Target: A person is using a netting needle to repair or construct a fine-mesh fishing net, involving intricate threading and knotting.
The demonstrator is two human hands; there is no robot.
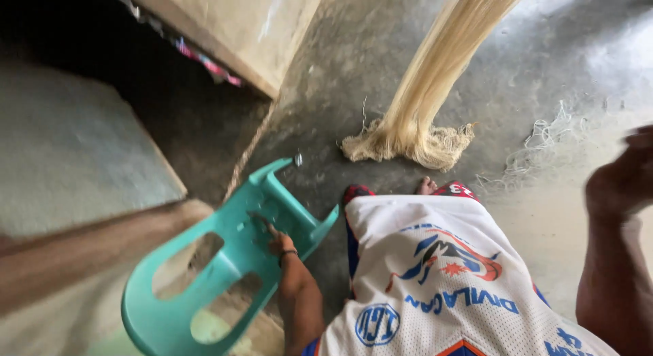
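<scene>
left hand [279, 244] grips one teal plastic chair [204, 274] tipped on the floor beside the legs. right hand [622, 176] raised, blurry, can't tell its grip. one pale fibre bundle [425, 91] hangs ahead.

Chair [204, 281]: teal moulded plastic, smooth, faint sheen, scuffed in places. Fibre bundle [422, 91]: pale straw-coloured strands, dry, matt, frayed at the lower end. Floor [326, 91]: grey concrete, rough, dusty, with loose fibre scraps. Jersey [442, 274]: white mesh cloth, printed, matt. Board [238, 23]: tan wood or plyboard, flat, dull finish.
</scene>
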